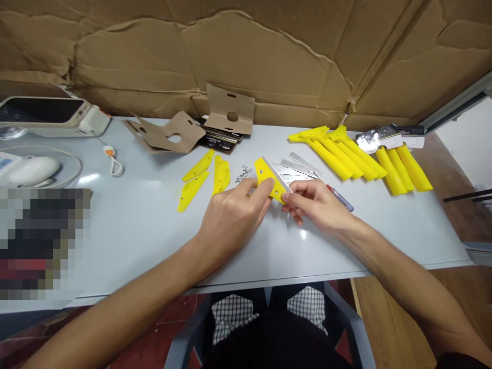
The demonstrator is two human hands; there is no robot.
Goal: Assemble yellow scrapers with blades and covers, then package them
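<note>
Both hands hold one yellow scraper head (pixel 264 171) with a metal blade (pixel 277 173) along its upper right edge. My left hand (pixel 236 207) is closed over its left part, thumb or finger pressing on the yellow face. With thumb and fingers, my right hand (pixel 313 205) pinches its lower right end by the blade. Small screws (pixel 243 174) lie in a pile left of the head. Behind my right hand are several loose blades (pixel 302 163) and a screwdriver (pixel 340 199). Several yellow cover plates (pixel 193 191) lie to the left of my left hand.
Yellow scraper handles (pixel 342 156) lie at the back right, near packaged pieces (pixel 380 138). Opened cardboard sleeves (pixel 169 134) stand at the back. On the left are a device with a dark screen (pixel 42 110), a white mouse (pixel 34 170) and a short cable (pixel 113 161). Cardboard (pixel 215 56) walls the rear.
</note>
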